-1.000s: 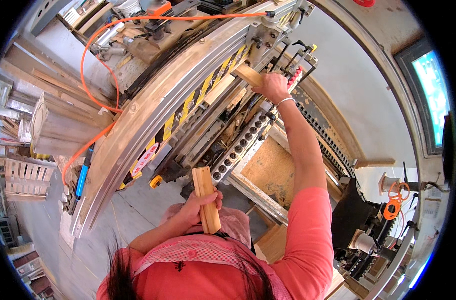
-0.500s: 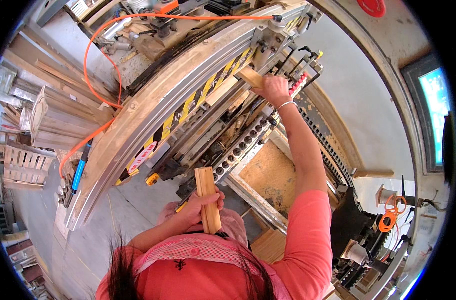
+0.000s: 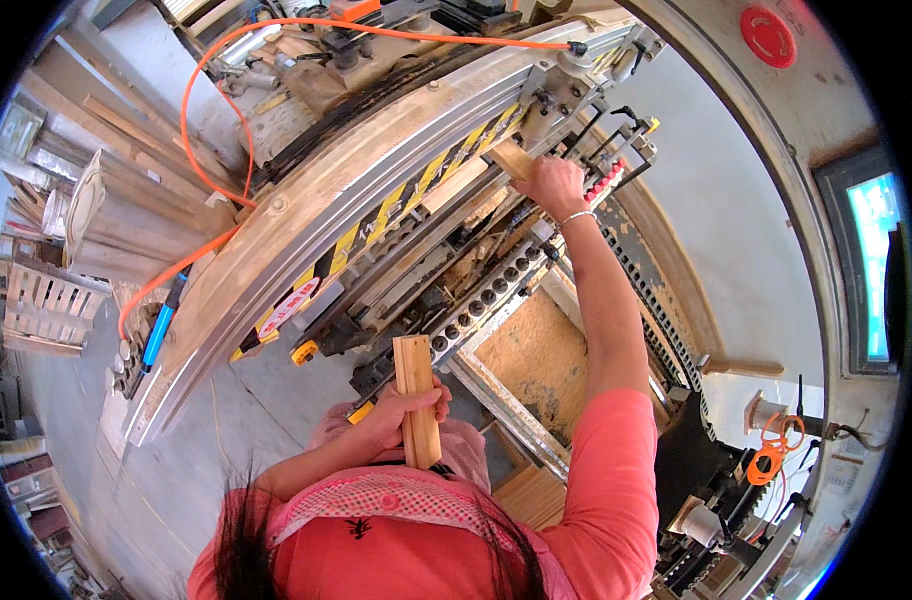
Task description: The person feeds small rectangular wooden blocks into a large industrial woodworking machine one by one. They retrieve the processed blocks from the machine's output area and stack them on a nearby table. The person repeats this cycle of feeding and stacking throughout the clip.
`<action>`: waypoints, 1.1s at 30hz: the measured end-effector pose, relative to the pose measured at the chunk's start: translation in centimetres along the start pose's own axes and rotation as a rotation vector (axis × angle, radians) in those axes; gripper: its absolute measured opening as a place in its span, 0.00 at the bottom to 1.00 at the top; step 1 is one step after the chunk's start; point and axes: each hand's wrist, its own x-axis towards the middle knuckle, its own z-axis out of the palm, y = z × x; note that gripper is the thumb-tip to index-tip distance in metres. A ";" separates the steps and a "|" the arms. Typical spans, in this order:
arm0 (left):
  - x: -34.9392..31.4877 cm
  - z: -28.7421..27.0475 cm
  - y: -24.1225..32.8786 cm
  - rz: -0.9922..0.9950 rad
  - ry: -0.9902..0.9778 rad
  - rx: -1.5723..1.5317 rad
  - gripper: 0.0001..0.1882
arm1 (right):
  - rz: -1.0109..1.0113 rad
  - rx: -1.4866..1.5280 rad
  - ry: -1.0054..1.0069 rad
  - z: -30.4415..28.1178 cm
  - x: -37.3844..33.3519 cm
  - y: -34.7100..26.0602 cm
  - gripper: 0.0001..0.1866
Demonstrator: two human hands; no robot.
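1. Nearest, my left hand (image 3: 389,413) grips a wooden strip (image 3: 422,435) in front of my pink apron (image 3: 341,497).
2. Past it, round black rollers (image 3: 488,297) run in a slanting row.
3. Farther off, my right hand (image 3: 556,186) grasps one end of a wooden block (image 3: 512,160), near the black-and-yellow striped rail (image 3: 381,212).

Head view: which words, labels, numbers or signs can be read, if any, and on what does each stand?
None reads clearly enough to quote.
White oval label, on striped strip: red characters, too small.
Same strip: dark marks, too blurred.
Screen: washed out.
Coral garment: small dark mark, unclear.
Red button: faint marks, too blurred.
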 end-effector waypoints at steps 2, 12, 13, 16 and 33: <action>-0.1 0.0 -0.1 0.007 -0.004 0.004 0.13 | 0.003 0.005 0.006 0.0 -0.2 -0.4 0.25; -0.5 0.7 -0.6 0.019 0.026 -0.029 0.13 | -0.002 0.016 -0.004 -0.3 -0.1 -0.4 0.28; -0.6 0.8 -0.6 0.020 0.024 -0.019 0.13 | -0.008 0.015 0.016 -0.2 -0.2 -0.4 0.28; -0.6 0.9 -0.6 0.012 0.038 0.000 0.13 | -0.006 0.014 0.027 -0.2 -0.3 -0.3 0.28; -2.6 -0.4 0.9 0.015 -0.041 0.028 0.14 | 0.108 -0.021 -0.042 -0.8 -0.1 -1.6 0.28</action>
